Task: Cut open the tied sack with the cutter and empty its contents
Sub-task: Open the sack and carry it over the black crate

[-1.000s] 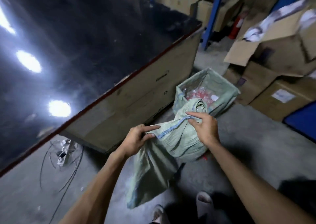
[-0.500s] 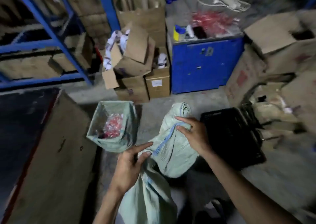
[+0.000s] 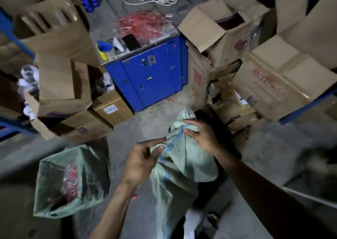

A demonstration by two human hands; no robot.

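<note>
Sack point(image 3: 182, 167) in both hands

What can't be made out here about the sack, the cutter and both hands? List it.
- Cutter: not visible anywhere in the head view.
- Held sack: contents hidden by its own fabric; its lower end is blurred.
- Left hand: its palm side faces away from the camera.
- Right hand: fingertips buried in the folds.
- Open sack: red contents too blurred to identify.
</note>
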